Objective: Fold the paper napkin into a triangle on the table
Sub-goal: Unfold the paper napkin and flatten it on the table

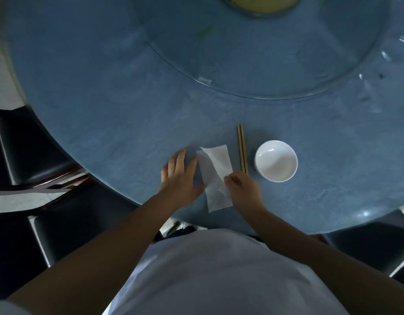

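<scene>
Blue and round, the tabletop (105,98) carries a glass turntable (276,53) at its far side and, near the edge closest to me, the paper napkin (215,176). Dark chairs (26,155) stand around it.

I judge the napkin to be very light, thin and limp: it will crease at a touch, slide easily on this smooth surface and tear if pulled hard. It looks partly folded already, with a slanting crease across its upper half and a flap lying over it. The best place to take it, I think, is at a corner or along a free edge, with one hand pinning the sheet flat so that it does not skate away.

My left hand (180,176) lies open, palm down, fingers spread, touching the napkin's left edge and steadying it. My right hand (242,187) is closed in a pinch on the napkin's right edge, about halfway down; I cannot tell exactly how many layers it holds. So the napkin sits between my two hands, just in front of my body.

Just right of the napkin lie chopsticks (242,148), and beyond them a white bowl (276,161), both apart from the paper.
</scene>
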`<state>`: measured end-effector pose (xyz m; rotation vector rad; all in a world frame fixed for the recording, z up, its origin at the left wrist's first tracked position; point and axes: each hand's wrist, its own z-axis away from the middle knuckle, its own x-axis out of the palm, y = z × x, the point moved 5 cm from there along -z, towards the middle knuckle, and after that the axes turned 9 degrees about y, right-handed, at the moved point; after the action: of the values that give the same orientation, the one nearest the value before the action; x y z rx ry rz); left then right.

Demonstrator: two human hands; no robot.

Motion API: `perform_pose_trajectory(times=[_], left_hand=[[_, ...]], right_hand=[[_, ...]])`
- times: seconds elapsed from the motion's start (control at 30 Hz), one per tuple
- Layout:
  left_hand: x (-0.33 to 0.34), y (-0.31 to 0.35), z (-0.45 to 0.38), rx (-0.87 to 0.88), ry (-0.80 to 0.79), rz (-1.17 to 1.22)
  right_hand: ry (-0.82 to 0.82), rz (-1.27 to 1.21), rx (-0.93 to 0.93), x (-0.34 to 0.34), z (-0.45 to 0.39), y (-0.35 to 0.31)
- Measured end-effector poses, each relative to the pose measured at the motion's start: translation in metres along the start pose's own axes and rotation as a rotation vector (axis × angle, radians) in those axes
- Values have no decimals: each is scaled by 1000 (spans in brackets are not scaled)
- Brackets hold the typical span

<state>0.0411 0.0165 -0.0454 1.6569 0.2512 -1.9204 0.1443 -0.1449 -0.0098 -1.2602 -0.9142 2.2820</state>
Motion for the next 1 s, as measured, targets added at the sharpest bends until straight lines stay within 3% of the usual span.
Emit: perform_pose_trajectory(times=[0.17,0.3,0.47,0.57,0.63,0.67,0.77,1.0], left_hand=[[-7,13,-1,-111,0,278],[-14,21,-5,-423,47,888],[-21,33,2,-752,17,1263],[-26,45,10,-976,-160,1709],[-35,55,15,-1019,-392,1903],[-40,57,16,-997,-434,1975],[-48,49,8,-910,-304,2033],[-50,-12,18,-829,15,1773]], right_hand=[[-19,-491,169,-10,6,-6],[-64,-818,252,-17,10,-26],[-180,-1218,381,-28,18,-59],[-289,-1391,420,-40,18,-78],[-317,-1451,422,-47,16,-89],[-327,-1461,417,-49,15,-92],[-327,-1454,411,-49,11,-94],[-164,-1257,584,-12,8,-40]])
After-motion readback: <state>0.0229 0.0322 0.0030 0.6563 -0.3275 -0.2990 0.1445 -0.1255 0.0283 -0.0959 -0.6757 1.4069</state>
